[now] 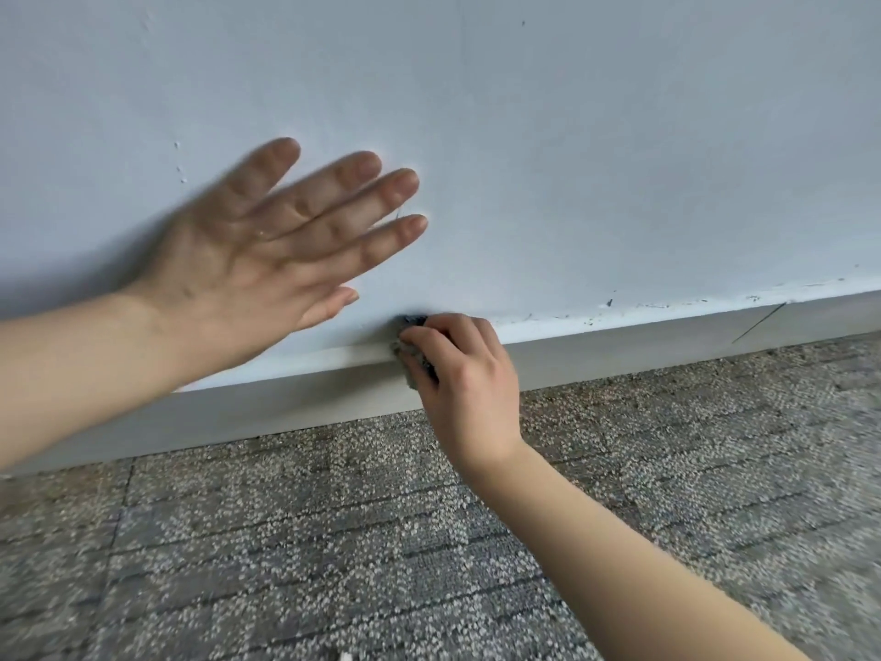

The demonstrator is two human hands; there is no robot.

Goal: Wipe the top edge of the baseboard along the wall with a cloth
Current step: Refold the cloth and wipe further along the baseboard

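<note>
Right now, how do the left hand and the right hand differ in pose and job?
The left hand has straight, spread fingers and holds nothing; the right hand curls its fingers round the cloth. The left hand is in front of the wall; the right hand is lower, at the top edge of the baseboard. The left hand is blurred, the right hand sharper. Both are bare and reach toward the wall.

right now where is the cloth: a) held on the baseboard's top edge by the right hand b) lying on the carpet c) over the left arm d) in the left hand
a: the right hand grips the cloth against the top edge of the baseboard; the left hand is open and empty.
</note>
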